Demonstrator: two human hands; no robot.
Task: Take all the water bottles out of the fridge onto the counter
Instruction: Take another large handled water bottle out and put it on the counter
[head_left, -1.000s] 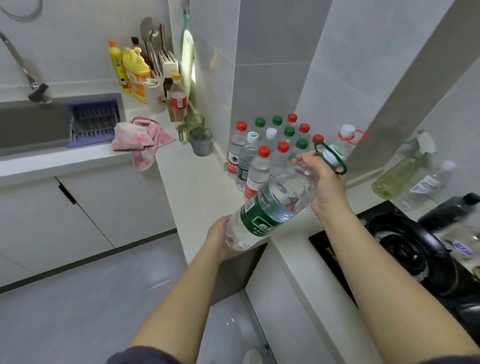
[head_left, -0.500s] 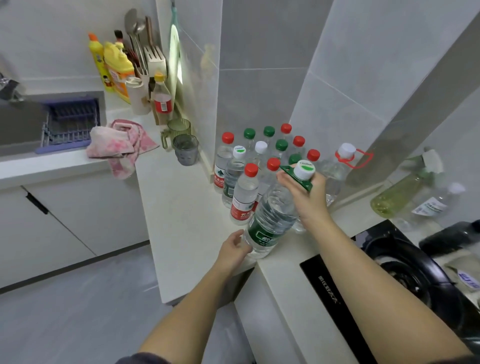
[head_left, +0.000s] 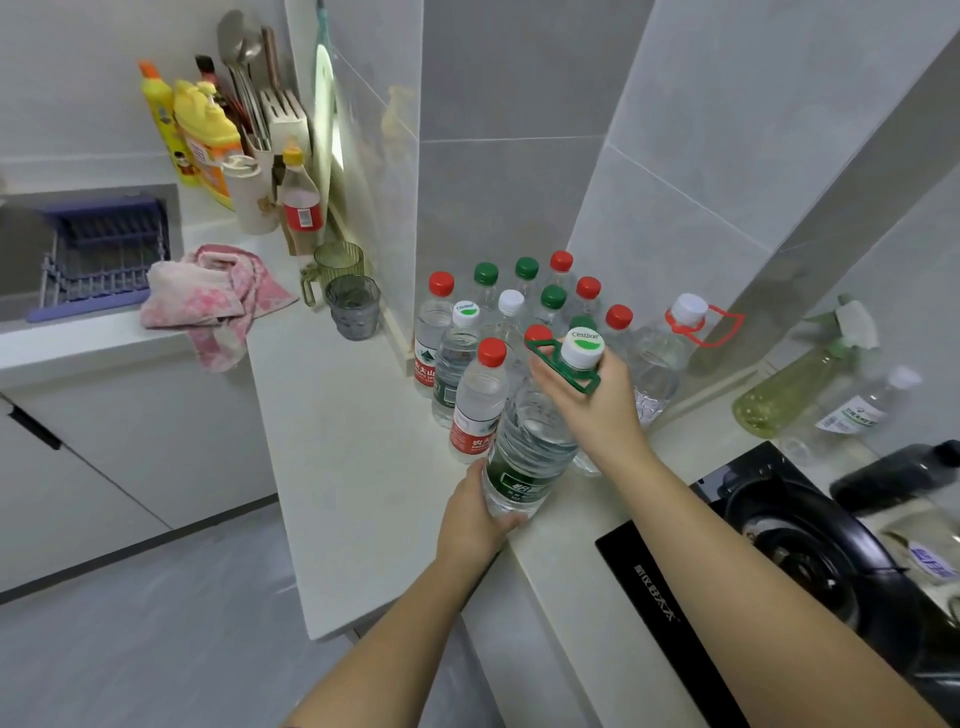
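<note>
Change: one second ago the large bottle (head_left: 524, 441) was carried tilted in the air above the table edge. It now stands nearly upright at frame centre, and its base appears to be on or just above the table (head_left: 353, 467). Contact is hidden by the left hand (head_left: 475, 514).

Position: the bottle is at the front edge of the bottle group (head_left: 524, 301), just beside a red-capped bottle (head_left: 475, 405) and left of the hob (head_left: 805, 545).

Hand state:
- Left hand: fingers wrapped round the bottle's base, supporting it from the lower left.
- Right hand (head_left: 597, 395): fingers clasped round the neck below the white cap, with the green carry handle (head_left: 556, 364) threaded between them.

Task meaning: this bottle is judged to be at the set-down stage and is not yet released. Once both hands let go, it counts as delivered. The fridge is not in view, so the number of bottles remaining inside cannot be determined.
</note>
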